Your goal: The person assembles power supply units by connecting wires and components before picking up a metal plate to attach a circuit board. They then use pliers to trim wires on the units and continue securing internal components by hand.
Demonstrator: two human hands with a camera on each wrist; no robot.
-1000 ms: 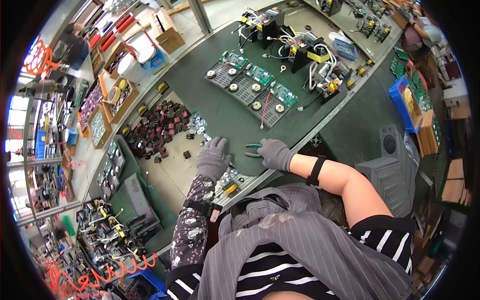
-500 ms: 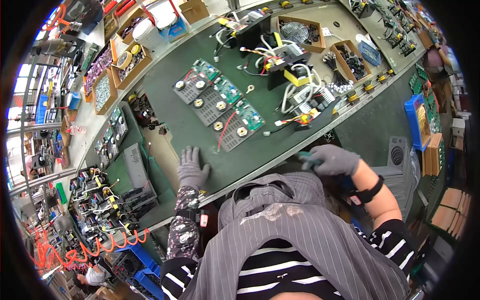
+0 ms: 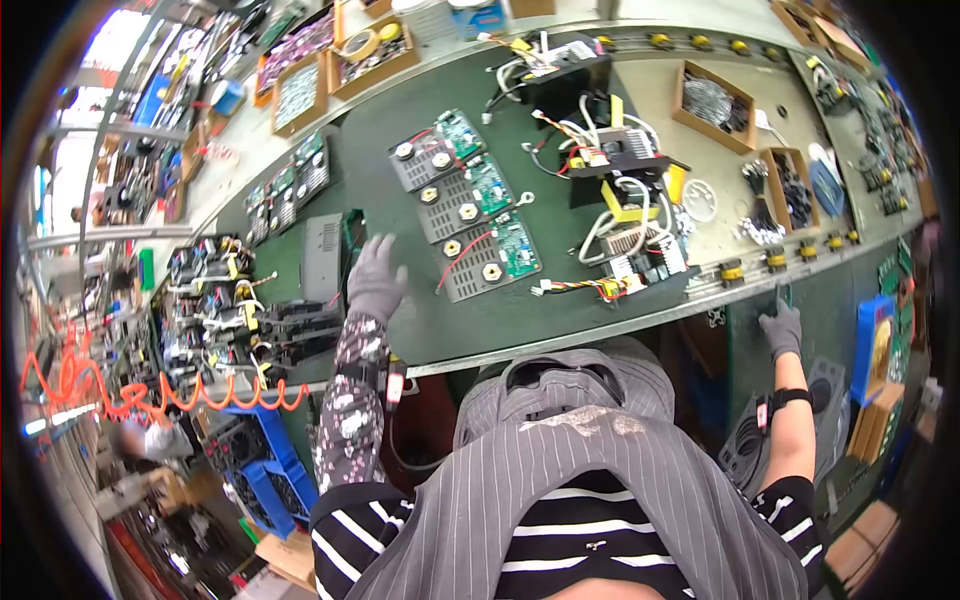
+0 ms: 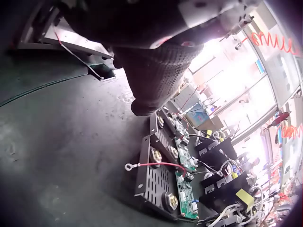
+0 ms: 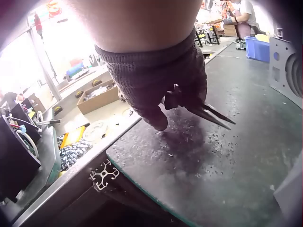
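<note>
My gloved left hand (image 3: 376,280) reaches over the green-topped bench (image 3: 400,325), fingers straight and holding nothing. Beside its fingertips lies a grey metal panel (image 3: 322,258). A row of slotted grey plates (image 3: 442,216) with green circuit boards (image 3: 490,186) and brass nuts sits to its right; a red lead (image 4: 158,164) with a ring terminal trails from the nearest plate. Far to the right, my gloved right hand (image 3: 783,328) grips a pair of pliers (image 5: 210,113). It is low over a second dark green surface (image 5: 255,156), the two pliers prongs pointing out past the fingers.
Wired black assemblies (image 3: 630,150) stand behind the plates. Cardboard boxes of parts and a bundle of leads (image 3: 760,205) lie at the back right. A metal rail (image 3: 560,328) edges the bench. Grey metal brackets (image 3: 825,385) and a blue bin (image 3: 874,335) are beside the right arm.
The right hand has swung from the bench edge far to the right with the pliers. My left hand has moved left along the bench, near the grey panel. The view has turned.
</note>
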